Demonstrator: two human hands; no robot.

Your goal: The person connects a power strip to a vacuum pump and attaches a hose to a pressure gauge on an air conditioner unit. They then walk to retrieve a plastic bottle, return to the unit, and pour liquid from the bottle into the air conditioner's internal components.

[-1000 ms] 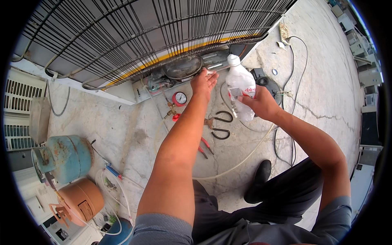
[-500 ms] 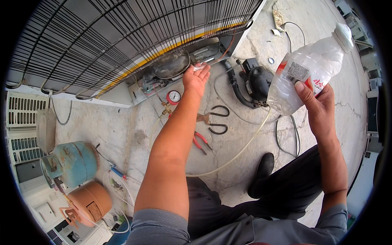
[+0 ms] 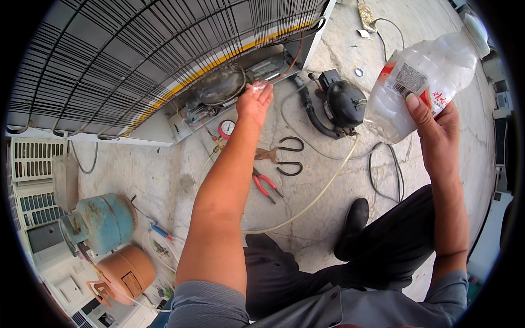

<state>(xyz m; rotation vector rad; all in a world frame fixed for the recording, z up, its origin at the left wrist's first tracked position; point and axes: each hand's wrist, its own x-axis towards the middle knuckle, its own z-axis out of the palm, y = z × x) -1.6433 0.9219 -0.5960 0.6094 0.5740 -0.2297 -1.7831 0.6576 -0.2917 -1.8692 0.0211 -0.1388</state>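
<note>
My right hand (image 3: 437, 117) is closed round a clear plastic bottle (image 3: 415, 90) with a red and white label, held up tilted at the right. Its white top points up and to the right. My left arm reaches forward, and my left hand (image 3: 256, 106) is palm up with its fingers stretched out. Something whitish and shiny shows on those fingers; I cannot make out what it is. Just beyond this hand, a dark rounded compressor (image 3: 221, 85) sits in the bottom of an appliance (image 3: 158, 117) with a wire grille on its back.
A black compressor (image 3: 345, 104) with hoses stands right of my left hand. Scissors (image 3: 290, 157), red-handled pliers (image 3: 265, 186) and a red gauge (image 3: 226, 128) lie on the concrete floor. Blue (image 3: 106, 221) and orange (image 3: 126, 273) gas cylinders stand at left. A pale hose (image 3: 306, 212) curves before my feet.
The bottle in my right hand has moved slightly right and up. My left hand stays stretched out by the appliance, and the whole view has shifted a little.
</note>
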